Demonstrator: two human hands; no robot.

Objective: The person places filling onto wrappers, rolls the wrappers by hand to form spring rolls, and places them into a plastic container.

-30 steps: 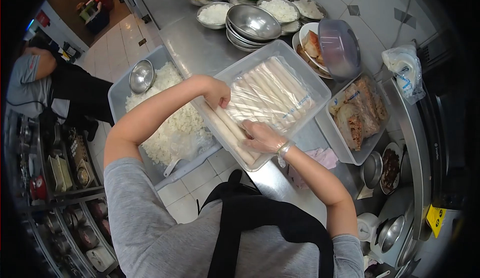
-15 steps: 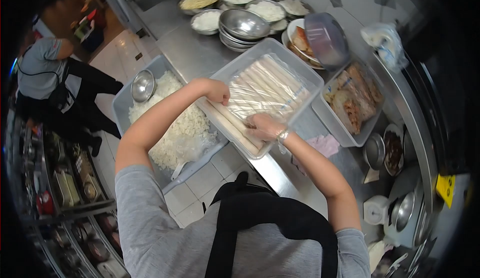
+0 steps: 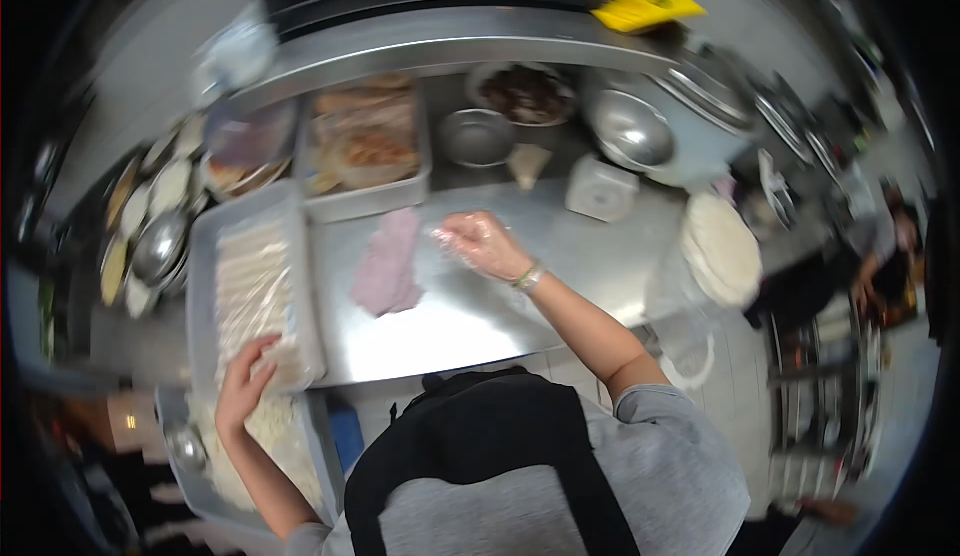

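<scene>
My left hand (image 3: 245, 381) is at the near end of a clear plastic tub (image 3: 310, 306), its bare fingers apart. Inside the tub lie long pale rolls (image 3: 250, 266) in a row, partly under clear plastic film (image 3: 262, 301). My right hand (image 3: 485, 243) wears a thin clear plastic glove and is raised over the steel worktop, away from the tub. Its fingers are curled in; whether anything is inside them is hidden by the glove and blur. A crumpled pink cloth (image 3: 388, 264) lies on the worktop between my two hands.
Below the tub stands a bin of cooked rice (image 3: 265, 446) with a steel bowl (image 3: 185, 448). Along the back are a tub of wrapped food (image 3: 365, 141), a steel bowl (image 3: 478, 138), and a white scale (image 3: 602, 189). Round white sheets (image 3: 722, 249) sit right. Other people are farther off.
My view has swung right along the worktop. My right hand has left the rolls and moved over the steel surface. My left hand has opened from its closed hold at the film.
</scene>
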